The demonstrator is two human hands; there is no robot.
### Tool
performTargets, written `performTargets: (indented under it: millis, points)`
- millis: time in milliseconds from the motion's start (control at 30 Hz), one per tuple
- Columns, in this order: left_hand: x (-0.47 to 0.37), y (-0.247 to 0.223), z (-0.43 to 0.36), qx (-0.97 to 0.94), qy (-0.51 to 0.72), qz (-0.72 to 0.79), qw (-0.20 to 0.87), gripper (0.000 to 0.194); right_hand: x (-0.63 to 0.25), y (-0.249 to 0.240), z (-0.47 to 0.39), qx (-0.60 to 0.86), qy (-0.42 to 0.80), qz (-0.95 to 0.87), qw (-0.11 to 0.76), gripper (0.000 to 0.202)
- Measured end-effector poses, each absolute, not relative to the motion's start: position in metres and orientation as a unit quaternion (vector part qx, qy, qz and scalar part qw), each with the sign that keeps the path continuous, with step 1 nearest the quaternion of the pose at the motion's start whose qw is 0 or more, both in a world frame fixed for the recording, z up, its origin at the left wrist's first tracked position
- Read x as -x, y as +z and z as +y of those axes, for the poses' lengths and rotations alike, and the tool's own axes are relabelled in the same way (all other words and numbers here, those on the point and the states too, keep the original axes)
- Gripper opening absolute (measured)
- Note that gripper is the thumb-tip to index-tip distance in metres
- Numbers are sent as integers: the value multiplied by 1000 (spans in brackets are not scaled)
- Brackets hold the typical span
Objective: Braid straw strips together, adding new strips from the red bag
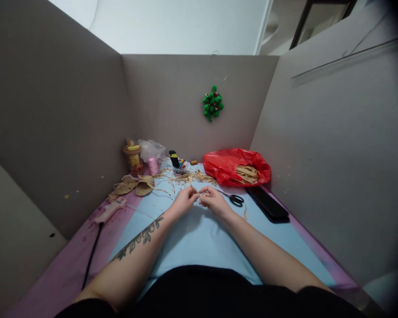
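Observation:
My left hand point(185, 199) is closed on a small tan piece of straw point(194, 189), which looks twisted or braided. Close against it, my right hand point(212, 201) has thumb and fingertips pinched together at the end of the same piece. The fingers hide most of its shape. Loose dried straw strips point(199, 176) lie scattered just beyond both hands. Black-handled scissors point(236, 200) rest right of my right hand, blades pointing toward it. A red plastic bag point(222, 165) holding a bundle of straw point(248, 174) lies behind the scissors.
Woven straw pieces point(145, 185) and a pink glue gun point(111, 210) with a black cord are on the left. Behind stand a pink thread spool point(153, 166), a brown cup point(133, 160) and a pen container point(179, 169). A black case point(268, 205) lies right. Grey panels point(172, 106) enclose the table.

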State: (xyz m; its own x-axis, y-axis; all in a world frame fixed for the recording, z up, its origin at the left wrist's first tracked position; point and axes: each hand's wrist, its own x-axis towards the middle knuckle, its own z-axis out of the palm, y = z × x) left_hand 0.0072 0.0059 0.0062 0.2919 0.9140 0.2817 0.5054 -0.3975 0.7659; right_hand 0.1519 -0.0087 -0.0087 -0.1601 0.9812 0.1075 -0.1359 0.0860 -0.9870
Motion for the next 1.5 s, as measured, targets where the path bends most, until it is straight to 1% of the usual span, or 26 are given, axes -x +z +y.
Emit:
performTargets:
  millis: [133,267,467,600,733,833,933,1033,1100,1200,1367,1500]
  points:
    - [-8,8,5,-755,341,468,309,17,-151,-8,-10,391,537,-528,530,28]
    - [-9,13,3,-741,356,462,333,18,-151,-5,-11,393,539,-522,532,28]
    - [-5,11,6,-700,399,477,351,24,-155,-3,-9,415,542,-519,515,26]
    - [-3,12,6,-697,403,465,369,25,-160,-4,-6,418,522,-559,491,27]
    - [-4,15,2,-705,398,457,368,23,-159,-4,-8,411,507,-591,473,22]
    - [-7,13,2,-701,399,454,378,22,-155,-2,-11,429,475,-600,480,16]
    - [-9,8,4,-697,406,456,376,21,-150,-1,-15,447,447,-603,487,15]
    - [-9,6,5,-693,427,441,377,21,-147,1,-18,455,454,-591,488,15]
    - [-9,6,5,-678,446,433,393,21,-146,2,-19,441,480,-578,491,16]
    - [-9,6,6,-642,460,444,423,23,-146,0,-18,415,503,-568,503,24]
    - [-9,5,7,-597,474,442,474,26,-147,-5,-13,415,490,-559,524,22]
    - [-9,5,7,-575,477,440,498,26,-150,-5,-11,415,491,-561,521,26]
